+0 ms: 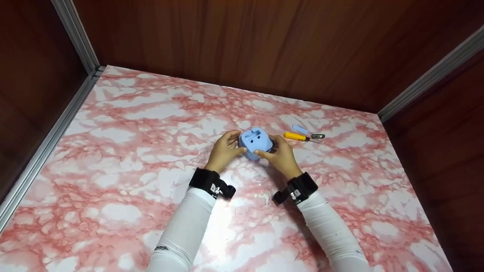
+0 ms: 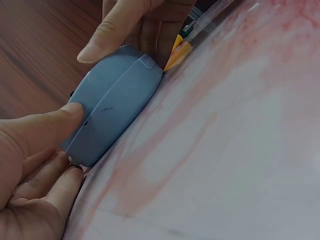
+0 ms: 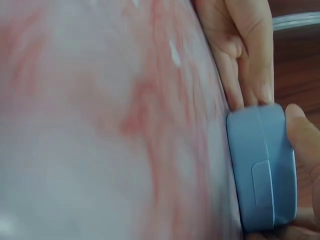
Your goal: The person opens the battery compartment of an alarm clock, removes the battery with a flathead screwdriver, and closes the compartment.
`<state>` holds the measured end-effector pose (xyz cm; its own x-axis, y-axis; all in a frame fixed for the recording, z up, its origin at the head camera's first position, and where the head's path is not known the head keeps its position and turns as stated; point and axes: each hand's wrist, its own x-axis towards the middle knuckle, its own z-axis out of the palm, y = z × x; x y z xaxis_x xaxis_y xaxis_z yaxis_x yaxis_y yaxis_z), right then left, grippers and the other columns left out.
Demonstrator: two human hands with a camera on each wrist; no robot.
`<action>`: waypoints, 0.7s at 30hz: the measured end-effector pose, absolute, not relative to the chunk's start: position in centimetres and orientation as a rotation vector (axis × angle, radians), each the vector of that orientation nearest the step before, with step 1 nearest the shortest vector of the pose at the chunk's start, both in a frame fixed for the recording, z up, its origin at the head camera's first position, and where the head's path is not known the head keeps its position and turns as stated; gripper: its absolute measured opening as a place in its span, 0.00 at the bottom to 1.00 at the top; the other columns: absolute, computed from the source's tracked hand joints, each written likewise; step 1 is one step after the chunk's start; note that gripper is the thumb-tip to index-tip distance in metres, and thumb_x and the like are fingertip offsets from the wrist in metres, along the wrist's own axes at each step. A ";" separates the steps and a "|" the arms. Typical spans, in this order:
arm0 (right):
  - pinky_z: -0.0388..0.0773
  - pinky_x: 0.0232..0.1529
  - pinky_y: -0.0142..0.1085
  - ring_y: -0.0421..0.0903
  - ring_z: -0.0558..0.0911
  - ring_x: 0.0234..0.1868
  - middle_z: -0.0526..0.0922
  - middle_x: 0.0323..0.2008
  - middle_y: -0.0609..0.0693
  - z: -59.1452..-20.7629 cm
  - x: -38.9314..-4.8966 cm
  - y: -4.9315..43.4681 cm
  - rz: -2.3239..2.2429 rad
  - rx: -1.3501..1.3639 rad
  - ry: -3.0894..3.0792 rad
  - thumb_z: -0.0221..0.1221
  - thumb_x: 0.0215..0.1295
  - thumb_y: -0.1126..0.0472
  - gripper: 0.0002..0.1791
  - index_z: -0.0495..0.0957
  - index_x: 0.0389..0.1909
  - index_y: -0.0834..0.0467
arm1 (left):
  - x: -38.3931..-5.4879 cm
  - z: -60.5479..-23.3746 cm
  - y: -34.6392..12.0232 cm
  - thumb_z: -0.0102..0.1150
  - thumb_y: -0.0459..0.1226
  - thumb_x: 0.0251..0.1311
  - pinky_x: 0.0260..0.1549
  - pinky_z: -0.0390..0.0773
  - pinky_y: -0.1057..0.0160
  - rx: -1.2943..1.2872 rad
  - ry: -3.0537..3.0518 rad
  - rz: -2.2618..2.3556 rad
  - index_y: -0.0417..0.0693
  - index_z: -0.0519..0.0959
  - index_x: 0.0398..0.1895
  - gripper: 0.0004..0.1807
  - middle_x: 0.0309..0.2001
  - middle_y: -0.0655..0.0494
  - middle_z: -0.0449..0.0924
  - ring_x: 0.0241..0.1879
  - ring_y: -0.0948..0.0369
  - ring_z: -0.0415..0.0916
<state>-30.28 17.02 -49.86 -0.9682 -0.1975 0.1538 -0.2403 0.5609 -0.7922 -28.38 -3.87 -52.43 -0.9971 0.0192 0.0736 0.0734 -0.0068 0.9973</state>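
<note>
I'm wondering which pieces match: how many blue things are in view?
2: the blue box, held between the left hand and right hand, and the small blue strip just beyond the yellow screwdriver. The hands may hide others.

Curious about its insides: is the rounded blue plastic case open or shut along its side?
Shut where visible: in both wrist views the blue case shows a seam with no gap; hidden sides, cannot tell.

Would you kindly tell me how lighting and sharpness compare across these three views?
Head view: bright glare on the marbled tabletop beside the left sleeve, a shadow along the right sleeve; left wrist view: dimmer, the blue device fairly clear; right wrist view: dimmer too, the marbled tabletop's pattern blurred, the blue device sharper.
</note>
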 end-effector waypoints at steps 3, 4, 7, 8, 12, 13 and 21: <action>0.82 0.57 0.45 0.58 0.82 0.53 0.81 0.52 0.68 -49.8 -30.0 16.5 1.328 0.340 -2.734 0.77 0.54 0.58 0.37 0.72 0.59 0.73 | -28.4 -52.5 -3.8 0.70 0.28 0.58 0.66 0.72 0.65 -0.097 -2.175 -2.192 0.40 0.74 0.64 0.29 0.65 0.46 0.76 0.66 0.53 0.72; 0.82 0.57 0.45 0.58 0.82 0.53 0.81 0.51 0.68 -49.8 -29.8 16.3 1.303 0.326 -2.734 0.77 0.53 0.57 0.38 0.72 0.58 0.73 | -28.4 -52.6 -3.8 0.69 0.28 0.59 0.66 0.73 0.65 -0.097 -2.176 -2.187 0.40 0.75 0.64 0.28 0.64 0.47 0.77 0.66 0.53 0.73; 0.82 0.55 0.47 0.59 0.82 0.51 0.82 0.49 0.68 -49.7 -29.5 15.8 1.244 0.280 -2.733 0.77 0.53 0.55 0.37 0.73 0.56 0.73 | -28.5 -52.7 -3.8 0.67 0.28 0.61 0.65 0.74 0.64 -0.099 -2.175 -2.182 0.40 0.76 0.63 0.25 0.63 0.47 0.77 0.65 0.53 0.73; 0.82 0.55 0.47 0.59 0.82 0.50 0.82 0.49 0.68 -49.7 -29.4 15.6 1.228 0.263 -2.733 0.77 0.53 0.55 0.37 0.73 0.55 0.73 | -28.5 -52.7 -3.8 0.67 0.28 0.62 0.64 0.75 0.65 -0.093 -2.179 -2.183 0.40 0.76 0.63 0.25 0.63 0.47 0.77 0.65 0.53 0.74; 0.83 0.52 0.47 0.58 0.83 0.47 0.83 0.46 0.67 -49.7 -29.1 15.0 1.195 0.223 -2.718 0.77 0.53 0.53 0.36 0.74 0.52 0.73 | -28.5 -52.8 -3.9 0.65 0.28 0.64 0.60 0.78 0.65 -0.081 -2.178 -2.209 0.41 0.75 0.65 0.25 0.65 0.46 0.76 0.66 0.53 0.73; 0.83 0.52 0.47 0.58 0.83 0.47 0.82 0.45 0.66 -49.8 -29.1 14.9 1.187 0.219 -2.714 0.77 0.53 0.52 0.35 0.74 0.51 0.73 | -28.5 -52.8 -3.9 0.64 0.28 0.64 0.59 0.79 0.65 -0.081 -2.178 -2.216 0.41 0.75 0.66 0.26 0.65 0.46 0.76 0.66 0.53 0.72; 0.82 0.52 0.47 0.57 0.82 0.49 0.82 0.46 0.66 -49.9 -28.4 14.7 1.215 0.218 -2.710 0.74 0.58 0.51 0.35 0.74 0.54 0.73 | -28.4 -52.6 -4.1 0.58 0.29 0.69 0.66 0.74 0.61 -0.116 -2.216 -2.205 0.40 0.71 0.70 0.26 0.71 0.44 0.70 0.71 0.52 0.67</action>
